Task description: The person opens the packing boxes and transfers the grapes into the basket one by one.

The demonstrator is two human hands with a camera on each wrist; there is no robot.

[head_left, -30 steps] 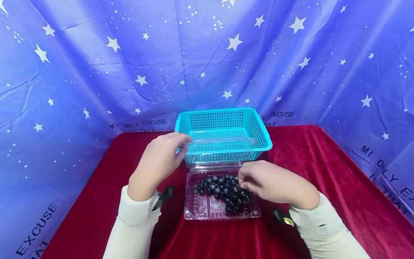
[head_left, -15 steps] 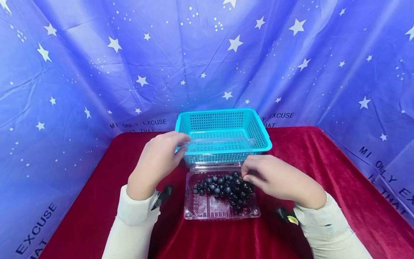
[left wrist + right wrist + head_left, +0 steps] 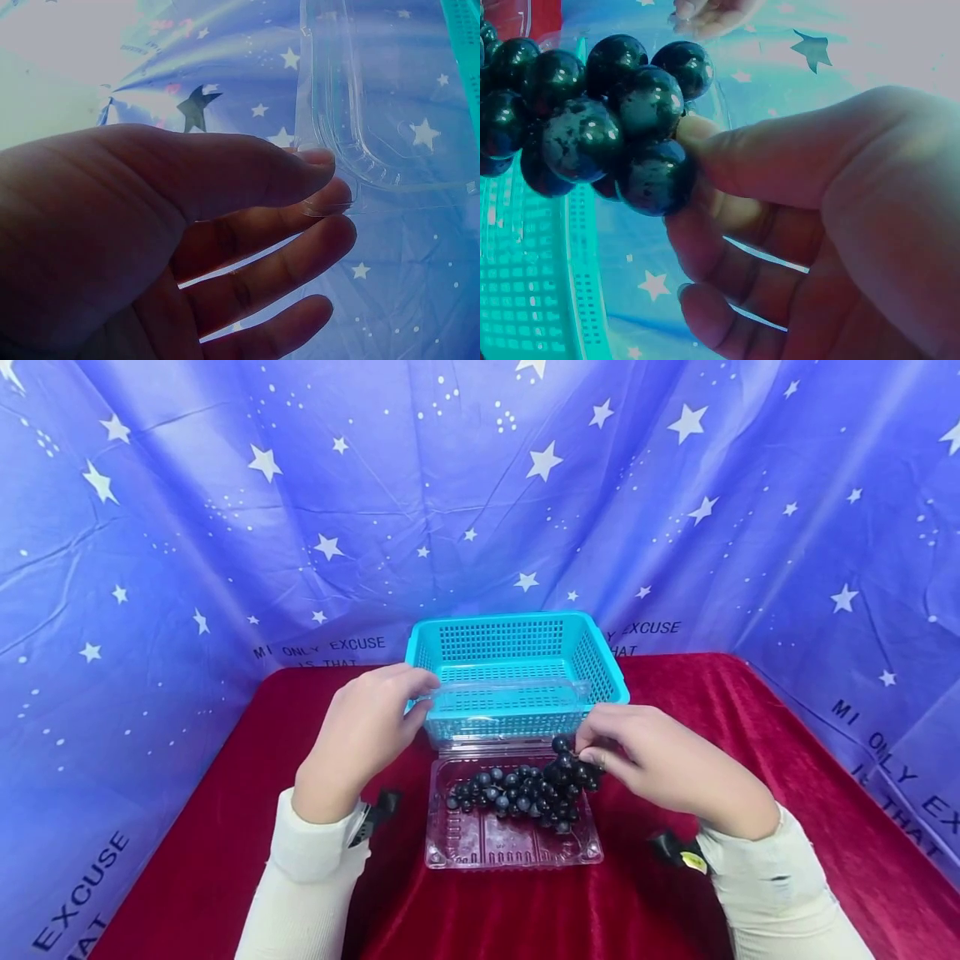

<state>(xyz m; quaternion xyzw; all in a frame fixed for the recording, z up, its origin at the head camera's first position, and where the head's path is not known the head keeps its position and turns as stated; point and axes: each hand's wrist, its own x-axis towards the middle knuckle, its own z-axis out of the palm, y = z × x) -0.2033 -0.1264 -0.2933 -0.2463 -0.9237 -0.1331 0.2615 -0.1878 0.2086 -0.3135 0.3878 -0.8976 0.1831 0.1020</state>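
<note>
A bunch of dark grapes [image 3: 517, 793] lies partly in a clear plastic clamshell box [image 3: 465, 847], its right end raised. My right hand [image 3: 645, 756] pinches that raised end between thumb and fingers; in the right wrist view the thumb presses close behind several shiny grapes [image 3: 581, 142]. On the other side, my left hand [image 3: 367, 727] pinches the upper left corner of the box's upright lid [image 3: 510, 697]. The left wrist view shows the lid's corner [image 3: 352, 161] between thumb and forefinger, the other fingers loosely extended below.
Directly behind the raised lid stands a turquoise plastic basket [image 3: 525, 647] with lattice walls. A dark red velvet cloth [image 3: 697, 710] covers the table. Blue star-printed curtains [image 3: 420, 485] enclose the back and both sides.
My right hand has moved up and to the right, lifting the right end of the grape bunch higher. My left hand stays at the lid's corner.
</note>
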